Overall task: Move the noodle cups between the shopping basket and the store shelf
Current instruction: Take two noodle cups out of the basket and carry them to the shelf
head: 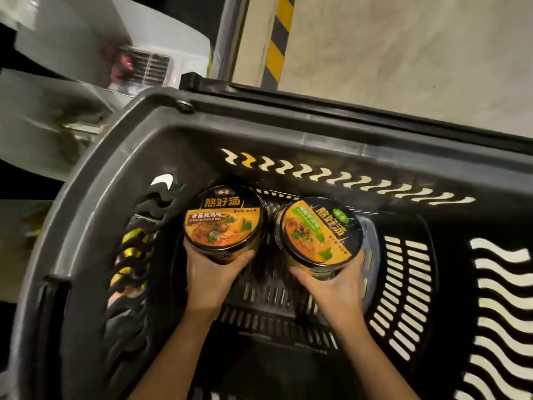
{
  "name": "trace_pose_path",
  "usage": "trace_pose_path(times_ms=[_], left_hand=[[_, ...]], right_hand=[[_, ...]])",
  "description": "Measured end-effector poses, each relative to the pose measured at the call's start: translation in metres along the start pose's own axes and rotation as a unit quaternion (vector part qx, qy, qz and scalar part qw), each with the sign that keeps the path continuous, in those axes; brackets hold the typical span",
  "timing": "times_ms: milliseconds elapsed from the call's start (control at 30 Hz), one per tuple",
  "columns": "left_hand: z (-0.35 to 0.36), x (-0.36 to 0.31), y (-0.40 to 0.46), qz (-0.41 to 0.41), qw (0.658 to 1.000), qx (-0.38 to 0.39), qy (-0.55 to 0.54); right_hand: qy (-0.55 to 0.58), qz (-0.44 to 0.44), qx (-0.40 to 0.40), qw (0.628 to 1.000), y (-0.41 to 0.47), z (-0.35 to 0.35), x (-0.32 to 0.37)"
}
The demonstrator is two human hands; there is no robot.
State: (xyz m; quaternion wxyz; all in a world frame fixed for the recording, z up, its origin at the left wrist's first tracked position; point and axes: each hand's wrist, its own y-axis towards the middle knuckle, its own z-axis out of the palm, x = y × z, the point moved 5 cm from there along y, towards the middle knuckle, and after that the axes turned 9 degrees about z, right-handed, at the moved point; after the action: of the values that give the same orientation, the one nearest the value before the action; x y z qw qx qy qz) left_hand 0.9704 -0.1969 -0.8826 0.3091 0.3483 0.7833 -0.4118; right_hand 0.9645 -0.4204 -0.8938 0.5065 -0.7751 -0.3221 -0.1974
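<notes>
Both hands are down inside the shopping basket [95, 180], each w/ one noodle cup. The left hand [212, 274] is wrapped round the near side of the left cup [223, 219], thumb and fingers curled under its lid rim. The right hand [331, 287] cups the right cup [320, 232] the same way from the near side. Neither hand is open; each is closed on its cup's wall, though the far-side fingers are hidden behind the cups.

Both cups sit deep in the basket, side by side, nearly touching, lids up and tilted a bit toward the camera. Whether they rest on the basket floor or hang just above it can't be told. The store shelf [66, 90] is a blurred pale shape at upper left, outside the basket.

Risks, as judgement:
- Each grip is one-handed and from one side only, so a cup could roll out of the palm if it's lifted quickly.
- The cups are v. close, so lifting both at once could knock them together and twist one loose.
- The basket wall is tall on the shelf side; a low carry could clip a cup on the rim.
- The film lids look thin, so fingers pressing on top could dent or puncture them.
- The basket might shift if bumped.
</notes>
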Motion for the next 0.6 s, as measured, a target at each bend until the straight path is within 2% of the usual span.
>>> trace_pose_path(times_ms=[200,333,467,600], left_hand=[[-0.004,0.009,-0.007,-0.038,0.998,0.043,0.008],[-0.011,0.004,-0.021,-0.096,0.989,0.104,-0.044],[-0.017,0.001,-0.026,-0.162,0.970,0.076,-0.165],[-0.020,0.003,-0.023,-0.158,0.962,0.051,-0.216]], right_hand=[[0.026,0.014,0.030,0.999,-0.011,-0.002,-0.003],[0.053,0.042,0.088,0.994,-0.025,-0.007,0.003],[0.111,0.117,0.125,0.979,-0.036,-0.013,0.001],[0.208,0.190,0.090,0.955,-0.036,-0.022,-0.007]])
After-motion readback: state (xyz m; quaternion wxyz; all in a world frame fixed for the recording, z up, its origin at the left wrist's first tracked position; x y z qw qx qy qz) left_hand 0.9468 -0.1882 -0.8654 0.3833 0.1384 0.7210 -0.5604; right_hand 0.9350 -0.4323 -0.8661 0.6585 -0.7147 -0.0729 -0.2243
